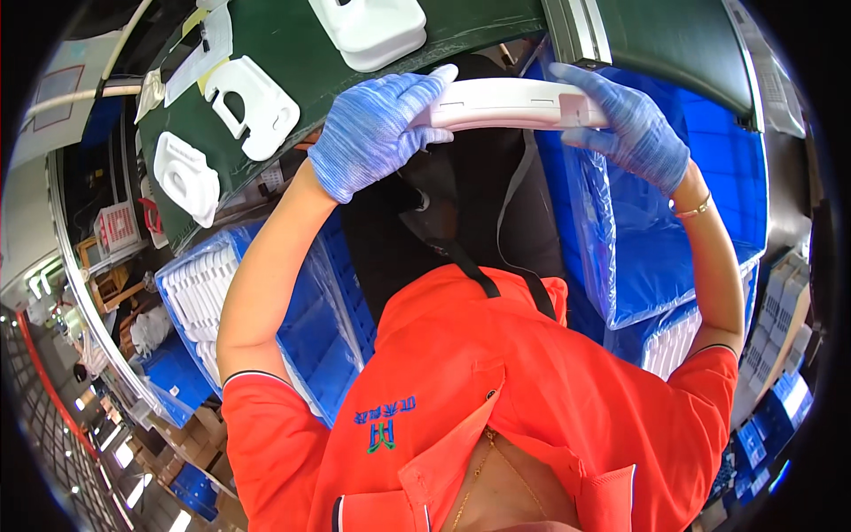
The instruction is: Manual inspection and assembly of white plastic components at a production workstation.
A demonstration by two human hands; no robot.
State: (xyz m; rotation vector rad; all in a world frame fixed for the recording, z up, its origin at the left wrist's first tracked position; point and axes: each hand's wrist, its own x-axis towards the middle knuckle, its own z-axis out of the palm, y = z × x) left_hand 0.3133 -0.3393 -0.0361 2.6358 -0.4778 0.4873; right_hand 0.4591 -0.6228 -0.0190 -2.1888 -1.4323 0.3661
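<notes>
Both my hands, in blue knitted gloves, hold a curved white plastic part (505,104) level in front of me, just off the green bench's near edge. My left hand (379,129) grips its left end, thumb below and fingers over the top. At the other end, my right hand (631,124) pinches it between thumb and fingers. Beyond it on the bench sits a white moulded housing (377,40). To the left lie a flat white part with an oval opening (257,108) and a smaller white piece with a hole (187,177).
The green work surface (483,22) spans the far side, with a metal rail (578,31) and a green belt (669,44) at right. A plastic-lined blue bin (656,257) stands right; another blue bin (306,301) at left holds stacked white parts (199,297). Papers (202,58) lie far left.
</notes>
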